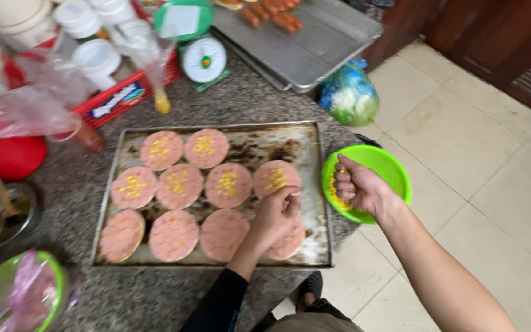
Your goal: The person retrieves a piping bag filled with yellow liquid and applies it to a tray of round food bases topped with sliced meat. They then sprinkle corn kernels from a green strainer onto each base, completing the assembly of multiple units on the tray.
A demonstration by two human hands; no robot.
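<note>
Your left hand [276, 215] pinches corn over the lower-right rounds on the tray [312, 184], your right hand [357, 187] clenched on the green bowl [394, 169]; six rounds topped, four bare.

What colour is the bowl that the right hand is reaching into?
Bright green bowl, seen best in the head view.

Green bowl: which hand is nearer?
Right. The right hand is inside the green bowl, over the yellow kernels. The left hand hovers apart, above the baking tray of pink slices.
</note>
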